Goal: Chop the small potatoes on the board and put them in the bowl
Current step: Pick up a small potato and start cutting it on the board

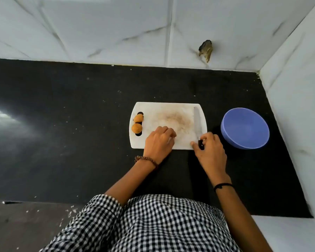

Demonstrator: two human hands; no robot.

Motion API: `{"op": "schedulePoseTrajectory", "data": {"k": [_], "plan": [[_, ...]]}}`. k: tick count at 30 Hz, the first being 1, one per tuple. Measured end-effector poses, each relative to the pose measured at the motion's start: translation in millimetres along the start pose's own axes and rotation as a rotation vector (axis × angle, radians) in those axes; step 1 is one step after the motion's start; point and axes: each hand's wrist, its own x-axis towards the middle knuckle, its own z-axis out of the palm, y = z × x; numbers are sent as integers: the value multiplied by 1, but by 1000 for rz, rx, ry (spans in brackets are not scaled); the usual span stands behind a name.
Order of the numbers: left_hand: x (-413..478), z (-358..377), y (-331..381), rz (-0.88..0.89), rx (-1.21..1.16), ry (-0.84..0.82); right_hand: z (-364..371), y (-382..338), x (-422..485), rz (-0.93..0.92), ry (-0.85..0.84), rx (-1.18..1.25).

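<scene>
1. White and a bit stained, the board (168, 124) lies flat on the black counter (62, 142) in front of the person.
2. Two small potatoes (137, 128) sit at the board's left end, one behind the other, right on the dark handle hole. They are orange-brown and close together.
3. The left hand (160, 142) rests on the near part of the board, knuckles up and fingers curled down. The potatoes are just to its left, near it but not touching it. I cannot tell if anything is tucked under the fingers.
4. The right hand (210, 151) is at the board's near right corner. Its fingers and thumb grip the dark handle of the knife (197, 122).
5. The knife's blade lies along the right side of the board and points away from the person. It is far from the potatoes.
6. The two hands are apart, with bare board between them.
7. The blue bowl (245, 128) stands on the counter just right of the board, near the right hand.
8. A bead bracelet (147, 160) is on the left wrist, and a thin black band (223, 186) is on the right wrist.
</scene>
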Motion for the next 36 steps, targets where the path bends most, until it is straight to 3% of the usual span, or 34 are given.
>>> {"op": "schedulePoseTrajectory", "data": {"k": [6, 10, 16, 22, 28, 36], "plan": [[-14, -15, -22, 46, 157, 218, -4, 2, 3, 42, -2, -78], [-24, -30, -40, -138, 242, 311, -7, 0, 11, 56, -12, -35], [-20, -35, -58, -405, 148, 282, -9, -10, 9, 112, -31, 257], [-16, -31, -64, -490, 19, 212, -7, -17, 5, 64, -35, 362], [-18, -32, -67, -480, -78, 231, -6, -18, 7, 6, -57, 343], [-21, -24, -45, -251, -322, 179, 4, -13, 13, -4, -54, 338]]}}
